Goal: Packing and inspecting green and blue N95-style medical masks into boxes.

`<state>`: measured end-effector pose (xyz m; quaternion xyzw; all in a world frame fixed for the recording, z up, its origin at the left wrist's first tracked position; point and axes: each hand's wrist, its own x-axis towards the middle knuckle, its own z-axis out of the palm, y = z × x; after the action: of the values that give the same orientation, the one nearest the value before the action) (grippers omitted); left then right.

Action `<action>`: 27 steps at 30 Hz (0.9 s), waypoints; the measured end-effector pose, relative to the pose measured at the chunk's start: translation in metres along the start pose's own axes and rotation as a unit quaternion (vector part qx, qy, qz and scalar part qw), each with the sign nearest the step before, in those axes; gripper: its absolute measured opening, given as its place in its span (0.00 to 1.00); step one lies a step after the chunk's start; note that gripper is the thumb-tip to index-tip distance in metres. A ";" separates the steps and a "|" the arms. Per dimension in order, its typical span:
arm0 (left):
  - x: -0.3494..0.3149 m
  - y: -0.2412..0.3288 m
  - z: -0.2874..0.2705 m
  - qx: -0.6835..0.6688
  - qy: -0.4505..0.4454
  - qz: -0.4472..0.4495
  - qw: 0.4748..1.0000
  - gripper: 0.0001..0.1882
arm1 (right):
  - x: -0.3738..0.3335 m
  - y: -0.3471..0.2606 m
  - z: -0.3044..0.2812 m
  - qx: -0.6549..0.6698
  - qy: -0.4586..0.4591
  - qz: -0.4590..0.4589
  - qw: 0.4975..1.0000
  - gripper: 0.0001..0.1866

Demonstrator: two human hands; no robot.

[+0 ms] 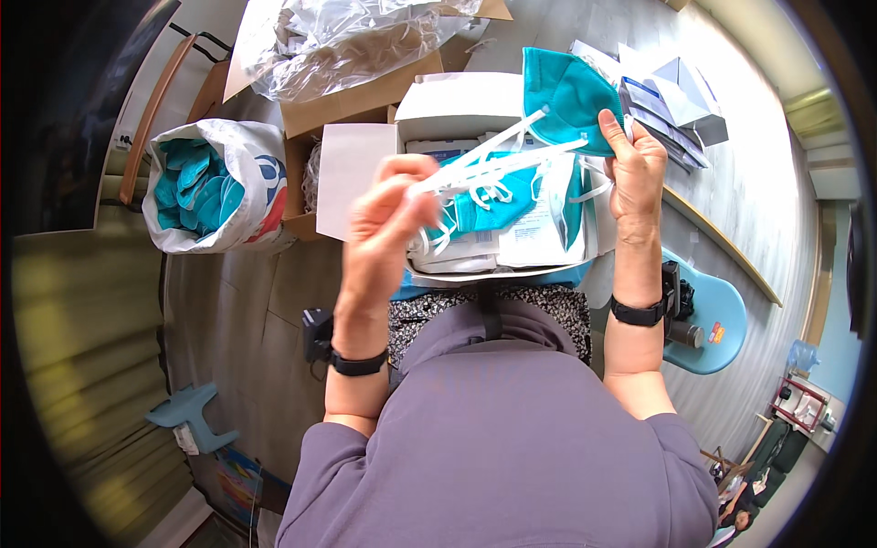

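A teal folded face mask (568, 99) is up in my right hand (637, 164), pinched at its right edge between thumb and fingers. White elastic straps (498, 163) run from the mask to my left hand (391, 205), slightly blurred, whose fingers are closed on their ends. The straps look stretched taut. Below both hands stands an open white carton (457, 99) with its flaps spread. Inside it lie several more teal masks (502, 203) with loose white straps, on top of white printed packets (530, 247).
At the left a white plastic bag (242, 132) holds many teal masks. Behind the carton is a brown cardboard box (352, 105) with clear plastic wrap (365, 36). White packets and a small box (681, 100) lie at back right. A blue stool (717, 310) is by my right arm.
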<state>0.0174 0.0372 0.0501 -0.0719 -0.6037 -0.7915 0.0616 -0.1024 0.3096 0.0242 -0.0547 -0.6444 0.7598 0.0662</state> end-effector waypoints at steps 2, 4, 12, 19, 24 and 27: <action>0.000 0.005 -0.020 -0.184 -0.015 0.045 0.982 0.15 | -0.006 -0.009 0.010 0.033 -0.007 0.003 0.999 0.07; 0.001 0.007 -0.027 -0.340 -0.065 0.056 0.936 0.15 | -0.007 -0.010 0.015 0.055 -0.024 0.006 0.998 0.07; 0.008 -0.001 0.013 -0.041 -0.034 -0.188 0.981 0.15 | 0.004 0.011 0.011 -0.353 0.042 -0.188 0.916 0.13; 0.012 -0.011 0.020 0.031 -0.091 -0.233 0.968 0.18 | -0.045 -0.035 0.048 -0.053 -0.280 -0.025 0.958 0.11; 0.014 -0.008 0.020 0.066 -0.079 -0.213 0.972 0.19 | -0.062 -0.018 0.067 -0.168 -0.352 -0.059 0.919 0.13; 0.014 -0.007 0.022 0.061 -0.071 -0.207 0.974 0.18 | -0.059 -0.025 0.064 -0.157 -0.351 -0.037 0.923 0.12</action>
<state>0.0035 0.0595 0.0521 0.0019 -0.6558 -0.7414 -0.1422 -0.0547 0.2412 0.0590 0.2297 -0.7389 0.6166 -0.1452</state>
